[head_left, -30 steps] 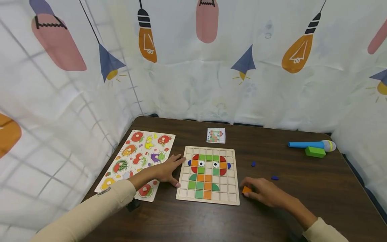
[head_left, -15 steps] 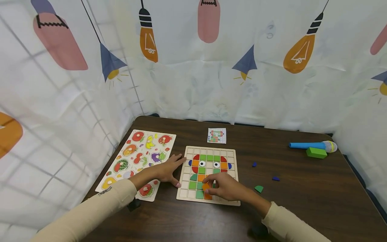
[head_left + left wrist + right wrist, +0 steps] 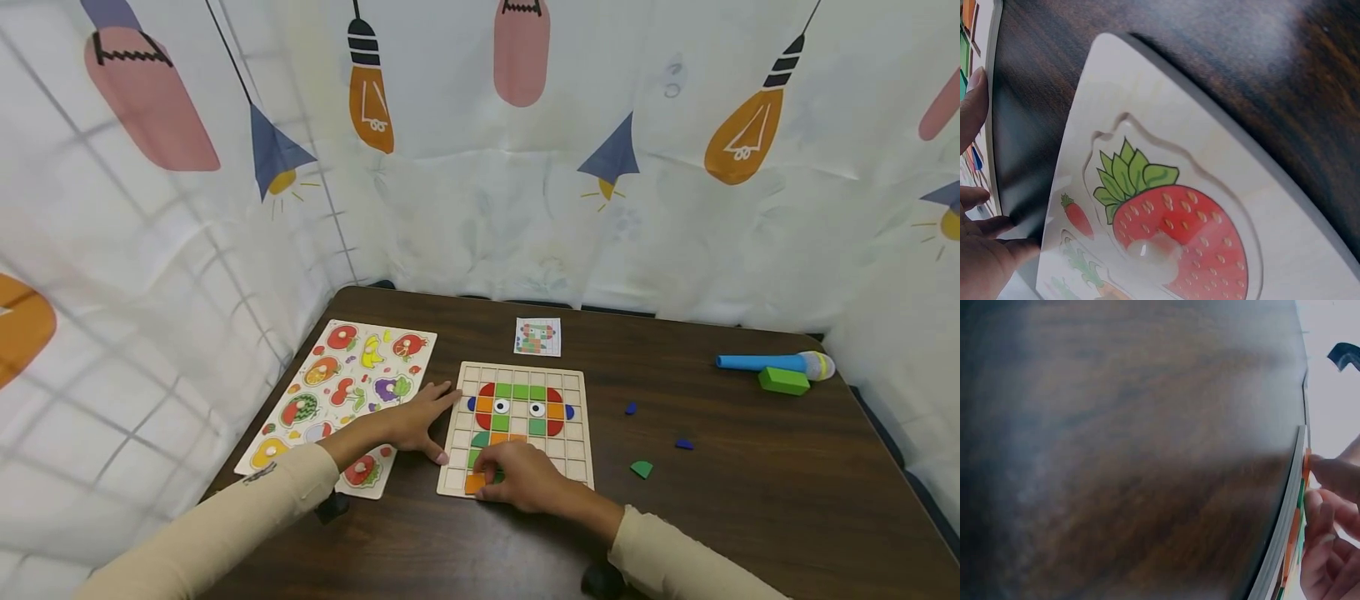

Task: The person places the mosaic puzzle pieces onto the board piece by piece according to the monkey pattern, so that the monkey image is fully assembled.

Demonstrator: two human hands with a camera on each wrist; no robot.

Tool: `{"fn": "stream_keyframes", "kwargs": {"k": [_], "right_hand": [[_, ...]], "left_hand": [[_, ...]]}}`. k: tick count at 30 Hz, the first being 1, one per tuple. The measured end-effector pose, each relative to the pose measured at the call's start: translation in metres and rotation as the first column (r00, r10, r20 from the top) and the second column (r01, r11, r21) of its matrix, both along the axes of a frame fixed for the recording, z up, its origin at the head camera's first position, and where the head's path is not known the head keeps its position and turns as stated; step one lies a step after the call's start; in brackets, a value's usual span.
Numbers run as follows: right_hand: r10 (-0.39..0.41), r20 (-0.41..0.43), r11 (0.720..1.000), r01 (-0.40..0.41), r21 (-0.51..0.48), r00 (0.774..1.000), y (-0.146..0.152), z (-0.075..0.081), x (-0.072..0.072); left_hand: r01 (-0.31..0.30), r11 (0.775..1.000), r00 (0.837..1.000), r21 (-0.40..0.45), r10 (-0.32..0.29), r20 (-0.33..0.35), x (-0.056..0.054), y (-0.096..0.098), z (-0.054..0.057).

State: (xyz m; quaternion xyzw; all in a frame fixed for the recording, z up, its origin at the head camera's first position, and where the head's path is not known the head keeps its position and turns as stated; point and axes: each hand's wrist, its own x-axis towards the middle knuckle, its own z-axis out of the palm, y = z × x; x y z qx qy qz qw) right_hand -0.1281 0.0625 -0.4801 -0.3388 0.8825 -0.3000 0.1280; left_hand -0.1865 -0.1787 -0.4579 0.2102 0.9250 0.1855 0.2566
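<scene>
A wooden grid board (image 3: 573,454) lies on the table, bearing red, green, orange and blue tiles and two round eye pieces (image 3: 537,409). My left hand (image 3: 411,423) rests with spread fingers along its left edge; in the left wrist view the thumb (image 3: 975,103) touches the board's rim. Over the lower left of the board, my right hand (image 3: 522,477) pinches an orange square tile (image 3: 475,483) at the bottom row. In the right wrist view, its fingers (image 3: 1335,478) are at that tile, close to the board's edge. The right hand covers several tiles below the eyes.
A fruit puzzle board (image 3: 352,383) lies under the left forearm. Behind the grid stands a small pattern card (image 3: 537,337). To the right are a green quarter-round tile (image 3: 642,469), two small blue pieces (image 3: 684,444), a green block (image 3: 783,381) and a toy microphone (image 3: 772,362).
My right hand has carried the orange tile from the table right of the board leftward to the board's lower left. A green quarter-round tile on the table is now uncovered. The left hand stays put.
</scene>
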Motion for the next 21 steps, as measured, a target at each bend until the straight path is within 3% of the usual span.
{"fn": "stream_keyframes", "kwargs": {"k": [15, 21], "right_hand": [[-0.032, -0.084, 0.998, 0.037, 0.055, 0.996, -0.005, 0.002, -0.001], [-0.106, -0.078, 0.994, 0.108, 0.023, 0.991, 0.0, 0.005, -0.011]], "left_hand": [[0.002, 1.0, 1.0, 0.005, -0.002, 0.006, 0.0, -0.001, 0.001], [0.0, 1.0, 1.0, -0.002, 0.0, 0.008, 0.001, 0.0, 0.003]]}}
